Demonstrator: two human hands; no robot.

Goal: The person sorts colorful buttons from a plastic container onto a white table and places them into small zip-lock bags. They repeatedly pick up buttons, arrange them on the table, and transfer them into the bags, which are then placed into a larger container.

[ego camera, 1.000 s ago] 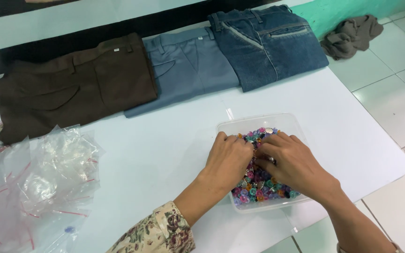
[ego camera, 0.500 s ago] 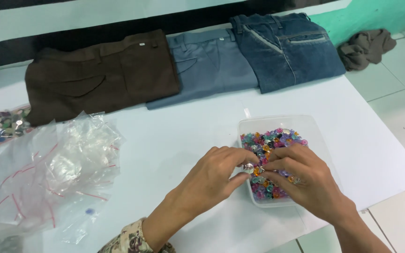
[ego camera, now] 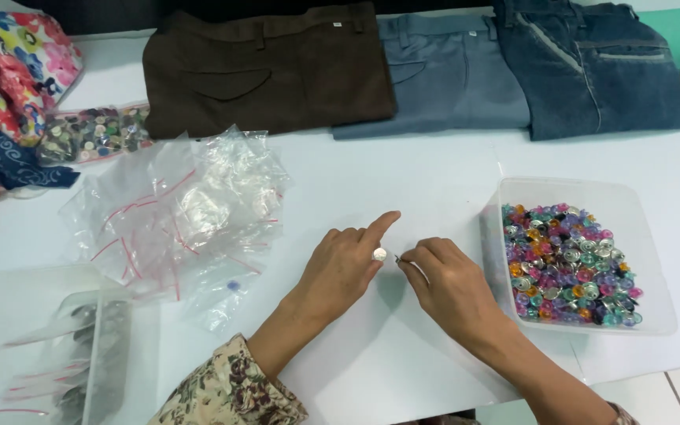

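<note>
- Snap button [ego camera: 379,254]: small, silvery, pinched at my left hand [ego camera: 345,264] fingertips above the white table [ego camera: 403,181].
- My right hand [ego camera: 449,285]: fingers closed on a tiny piece touching the button; I cannot tell what.
- Clear tub [ego camera: 655,260] of coloured buttons: just right.
- Heap of zip bags [ego camera: 179,208]: left.
- Risk: a loose pinch could drop the button, and it might roll off the table.
</note>
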